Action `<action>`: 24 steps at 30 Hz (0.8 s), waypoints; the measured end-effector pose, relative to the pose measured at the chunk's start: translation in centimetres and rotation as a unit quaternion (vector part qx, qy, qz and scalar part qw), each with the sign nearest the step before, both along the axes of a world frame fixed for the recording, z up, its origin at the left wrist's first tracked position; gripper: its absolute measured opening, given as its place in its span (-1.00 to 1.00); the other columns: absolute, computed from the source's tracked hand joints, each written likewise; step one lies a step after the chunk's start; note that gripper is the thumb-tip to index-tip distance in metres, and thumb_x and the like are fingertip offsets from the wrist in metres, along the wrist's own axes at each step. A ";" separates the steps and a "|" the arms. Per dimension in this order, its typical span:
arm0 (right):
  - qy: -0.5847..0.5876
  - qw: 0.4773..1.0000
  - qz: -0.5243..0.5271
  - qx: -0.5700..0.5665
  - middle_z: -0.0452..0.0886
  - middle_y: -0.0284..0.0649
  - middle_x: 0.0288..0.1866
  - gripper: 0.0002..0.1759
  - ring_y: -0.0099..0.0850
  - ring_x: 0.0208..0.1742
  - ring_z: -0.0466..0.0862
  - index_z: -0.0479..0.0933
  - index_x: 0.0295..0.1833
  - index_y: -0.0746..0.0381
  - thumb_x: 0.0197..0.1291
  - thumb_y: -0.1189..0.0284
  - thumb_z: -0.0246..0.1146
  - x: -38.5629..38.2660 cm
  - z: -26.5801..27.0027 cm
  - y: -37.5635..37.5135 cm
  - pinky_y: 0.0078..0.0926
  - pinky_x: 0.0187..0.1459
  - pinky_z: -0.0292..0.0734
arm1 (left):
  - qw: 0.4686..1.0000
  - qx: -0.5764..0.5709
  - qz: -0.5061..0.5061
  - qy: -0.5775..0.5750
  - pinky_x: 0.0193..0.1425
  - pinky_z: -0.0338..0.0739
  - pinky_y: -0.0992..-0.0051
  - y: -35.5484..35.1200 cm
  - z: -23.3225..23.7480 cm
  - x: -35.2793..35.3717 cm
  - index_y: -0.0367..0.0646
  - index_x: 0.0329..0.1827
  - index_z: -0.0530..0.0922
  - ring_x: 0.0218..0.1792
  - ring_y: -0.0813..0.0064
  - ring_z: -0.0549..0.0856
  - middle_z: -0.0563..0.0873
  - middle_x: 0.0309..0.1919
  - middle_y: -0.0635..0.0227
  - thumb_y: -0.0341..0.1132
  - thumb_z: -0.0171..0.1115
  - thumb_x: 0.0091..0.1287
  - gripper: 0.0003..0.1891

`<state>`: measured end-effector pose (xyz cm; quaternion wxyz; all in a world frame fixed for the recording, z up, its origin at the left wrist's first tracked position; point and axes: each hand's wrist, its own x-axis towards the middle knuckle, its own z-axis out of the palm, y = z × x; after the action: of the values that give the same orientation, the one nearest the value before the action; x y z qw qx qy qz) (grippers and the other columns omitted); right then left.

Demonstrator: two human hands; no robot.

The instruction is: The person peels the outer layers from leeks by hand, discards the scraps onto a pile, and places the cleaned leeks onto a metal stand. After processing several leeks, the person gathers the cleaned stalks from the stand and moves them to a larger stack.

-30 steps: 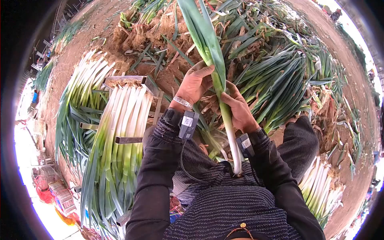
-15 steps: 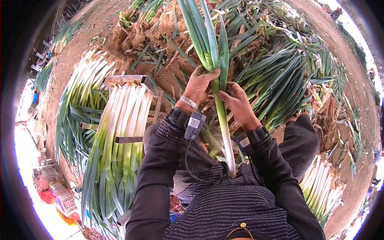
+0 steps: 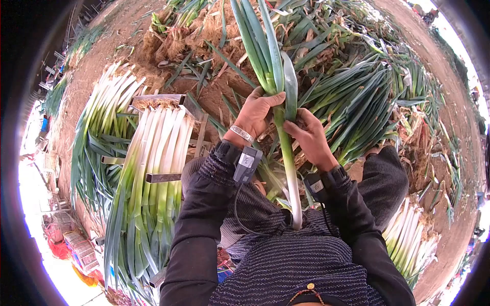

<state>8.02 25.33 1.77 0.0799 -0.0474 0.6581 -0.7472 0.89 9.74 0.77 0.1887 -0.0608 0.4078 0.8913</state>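
A long leek (image 3: 288, 158) runs from my lap up past both hands, white at the root end and green above. My left hand (image 3: 256, 113) is closed around it where the leaves fan out. Just to the right, my right hand (image 3: 310, 135) pinches the base of an outer green leaf (image 3: 290, 84), which bends away from the stalk. The leek's white end rests against the striped clothing at my waist.
On my left, a metal rack (image 3: 159, 99) holds trimmed leeks (image 3: 158, 148), with another leek pile (image 3: 104, 122) beyond it. A dark green heap (image 3: 357, 107) lies on the right, near loose leaves and roots. More leeks (image 3: 408, 239) lie at lower right.
My right hand has moved slightly right and down with the outer leaf, which now stands further from the stalk. My left hand has shifted slightly right and still grips the leek.
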 end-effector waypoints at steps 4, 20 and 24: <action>0.026 0.998 0.006 0.054 0.60 -0.32 -0.15 -0.77 -0.63 -0.16 0.54 0.48 -0.01 0.40 0.26 0.55 0.27 0.5 0.1 0.8 -0.61 -0.10 0.49 | 1.000 -0.011 0.009 -0.007 -0.10 0.69 0.36 0.4 0.4 0.5 -0.24 0.05 0.56 -0.17 0.37 0.73 0.72 -0.16 0.29 -0.50 0.30 0.28 -0.72; 0.071 0.997 0.037 0.001 0.58 -0.46 -0.21 -0.68 -0.69 -0.21 0.50 0.53 -0.01 0.36 0.18 0.46 0.40 6.1 8.0 3.7 -0.66 -0.16 0.42 | 0.987 -0.147 0.032 -0.049 -0.23 0.71 0.32 -1.3 -0.3 0.4 -0.19 0.05 0.39 -0.25 0.36 0.77 0.70 -0.21 0.28 -0.47 0.37 0.24 -0.61; 0.099 0.983 0.017 -0.152 0.63 -0.38 -0.16 -0.66 -0.64 -0.17 0.56 0.54 0.07 0.35 0.25 0.39 0.31 2.1 9.0 4.0 -0.64 -0.10 0.44 | 0.986 -0.158 0.031 -0.049 -0.20 0.70 0.28 -1.4 -1.9 -0.1 -0.19 0.05 0.41 -0.26 0.39 0.76 0.70 -0.21 0.32 -0.48 0.37 0.24 -0.62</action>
<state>10.12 29.34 10.72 0.0189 -0.1436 0.5410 -0.8285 0.76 8.32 -1.15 0.1687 -0.1458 0.5317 0.8170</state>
